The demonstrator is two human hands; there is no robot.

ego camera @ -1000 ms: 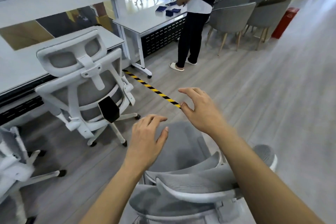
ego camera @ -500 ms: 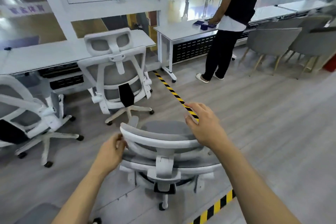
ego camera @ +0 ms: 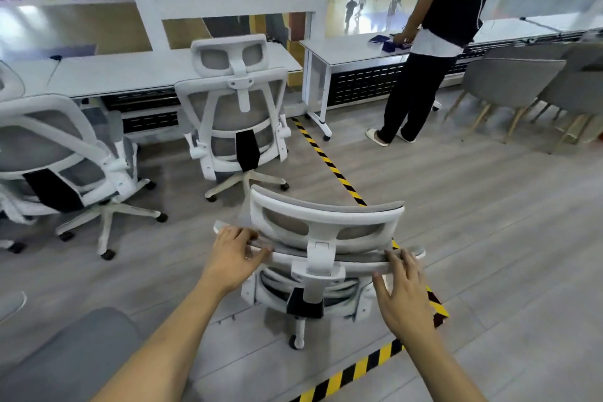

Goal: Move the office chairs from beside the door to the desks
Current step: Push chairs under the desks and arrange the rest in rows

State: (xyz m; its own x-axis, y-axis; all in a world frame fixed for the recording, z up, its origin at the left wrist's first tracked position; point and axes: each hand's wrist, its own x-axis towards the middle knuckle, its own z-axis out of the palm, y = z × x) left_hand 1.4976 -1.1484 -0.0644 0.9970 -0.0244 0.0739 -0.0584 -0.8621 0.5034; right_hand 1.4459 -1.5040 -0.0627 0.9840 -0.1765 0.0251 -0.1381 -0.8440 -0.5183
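A white-framed office chair with grey mesh stands in front of me, its back toward me. My left hand grips the left end of the backrest's top edge. My right hand rests on the right end of that edge, fingers spread over it. Two more chairs of the same kind stand at the long white desk: one in the middle, one at the left.
A person stands at a second white desk at the back right. Grey shell chairs stand at the far right. Black-and-yellow tape crosses the floor. A grey seat lies at the bottom left.
The view rose and pulled back from the chair. My hands went from hovering over the headrest to the backrest's top edge, left gripping, right laid on it.
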